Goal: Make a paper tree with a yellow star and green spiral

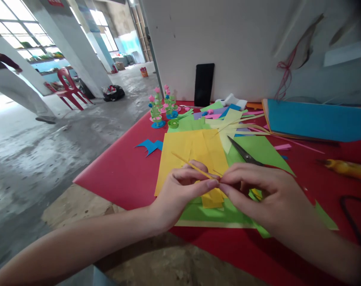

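1 yellow strip (186, 161), end hidden | pinched by left hand (176, 194), right hand (274, 194) | scissors (243, 152) partly covered

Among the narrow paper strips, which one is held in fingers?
The thin yellow strip, pinched at its near end by the left hand and right hand; the pale strips lie loose beyond the scissors.

A narrow, nearly straight yellow strip (190, 164) slants up leftward from between left hand (179, 190) and right hand (262, 188)
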Available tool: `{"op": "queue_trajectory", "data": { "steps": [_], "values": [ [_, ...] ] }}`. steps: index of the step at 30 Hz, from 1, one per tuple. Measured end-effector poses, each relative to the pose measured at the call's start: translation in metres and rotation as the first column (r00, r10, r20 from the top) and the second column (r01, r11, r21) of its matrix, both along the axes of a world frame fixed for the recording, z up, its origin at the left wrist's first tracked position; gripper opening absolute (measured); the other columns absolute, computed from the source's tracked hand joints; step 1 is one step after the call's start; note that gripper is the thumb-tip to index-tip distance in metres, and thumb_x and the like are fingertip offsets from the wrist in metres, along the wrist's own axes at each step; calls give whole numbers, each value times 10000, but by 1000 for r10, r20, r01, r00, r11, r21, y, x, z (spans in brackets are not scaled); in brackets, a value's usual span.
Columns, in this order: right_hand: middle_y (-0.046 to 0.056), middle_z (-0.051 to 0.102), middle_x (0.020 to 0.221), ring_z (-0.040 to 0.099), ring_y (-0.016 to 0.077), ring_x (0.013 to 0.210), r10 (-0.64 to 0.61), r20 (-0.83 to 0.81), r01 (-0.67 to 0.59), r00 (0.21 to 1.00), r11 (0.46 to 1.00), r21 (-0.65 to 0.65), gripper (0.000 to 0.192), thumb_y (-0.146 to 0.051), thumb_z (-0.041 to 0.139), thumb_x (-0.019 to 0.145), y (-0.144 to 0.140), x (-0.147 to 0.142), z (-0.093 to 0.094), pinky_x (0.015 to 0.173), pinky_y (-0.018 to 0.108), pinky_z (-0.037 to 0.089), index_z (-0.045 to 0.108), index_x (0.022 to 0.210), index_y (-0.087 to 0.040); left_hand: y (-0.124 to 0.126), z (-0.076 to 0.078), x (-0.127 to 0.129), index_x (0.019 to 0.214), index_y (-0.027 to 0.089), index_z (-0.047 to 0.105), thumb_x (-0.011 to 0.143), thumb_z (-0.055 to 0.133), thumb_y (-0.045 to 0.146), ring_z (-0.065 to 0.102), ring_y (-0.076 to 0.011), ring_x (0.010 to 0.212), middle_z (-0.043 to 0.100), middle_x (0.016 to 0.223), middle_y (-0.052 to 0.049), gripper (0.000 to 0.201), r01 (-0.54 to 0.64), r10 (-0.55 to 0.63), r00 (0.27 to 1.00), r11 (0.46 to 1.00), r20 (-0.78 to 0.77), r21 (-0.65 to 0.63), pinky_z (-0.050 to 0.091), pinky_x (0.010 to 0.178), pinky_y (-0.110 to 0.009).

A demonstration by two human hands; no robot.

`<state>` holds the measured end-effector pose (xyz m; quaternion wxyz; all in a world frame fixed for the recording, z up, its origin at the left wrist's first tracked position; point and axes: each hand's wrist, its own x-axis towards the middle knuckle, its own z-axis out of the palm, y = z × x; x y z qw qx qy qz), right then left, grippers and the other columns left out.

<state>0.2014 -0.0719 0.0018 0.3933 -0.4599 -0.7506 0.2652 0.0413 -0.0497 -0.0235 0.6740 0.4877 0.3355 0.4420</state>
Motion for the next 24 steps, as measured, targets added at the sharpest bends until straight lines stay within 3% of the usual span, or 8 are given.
{"op": "queue_trajectory", "data": {
  "steps": [10, 17, 21, 24],
  "values": [
    [-16, 595, 609, 498, 83, 509, 37, 18, -35, 999, 994, -104, 133, -179, 545, 723, 4, 4, 7, 440, 198, 401, 577, 594, -185, 5, 1, -1, 682, 209, 711, 692, 668, 145, 534, -82, 787, 563, 792, 12, 78, 110, -108, 991, 993, 73, -28, 426, 730, -188],
    [-22, 583, 579, 500, 93, 525, 31, 12, -26, 999, 959, -282, 128, -205, 550, 708, 7, 8, 13, 448, 188, 390, 590, 587, -189, 6, 0, -1, 701, 213, 703, 703, 659, 145, 514, -61, 769, 544, 807, 28, 81, 94, -92, 994, 995, 61, -28, 406, 696, -163],
    [-21, 577, 608, 498, 100, 569, 32, -27, -40, 999, 893, -449, 96, -216, 577, 691, 12, 13, 18, 490, 197, 379, 614, 607, -190, 9, 2, -2, 682, 194, 687, 674, 678, 149, 517, -70, 777, 555, 789, 27, 47, 56, -49, 993, 997, 109, -55, 411, 700, -163],
    [-30, 544, 562, 462, 91, 532, 74, -47, -87, 996, 790, -607, 76, -216, 618, 659, 21, 23, 24, 469, 199, 338, 617, 588, -191, 19, 5, -5, 760, 193, 687, 681, 661, 274, 531, -89, 750, 588, 779, 20, 115, 65, -56, 981, 997, 187, -44, 426, 714, -189]
  ]
}}
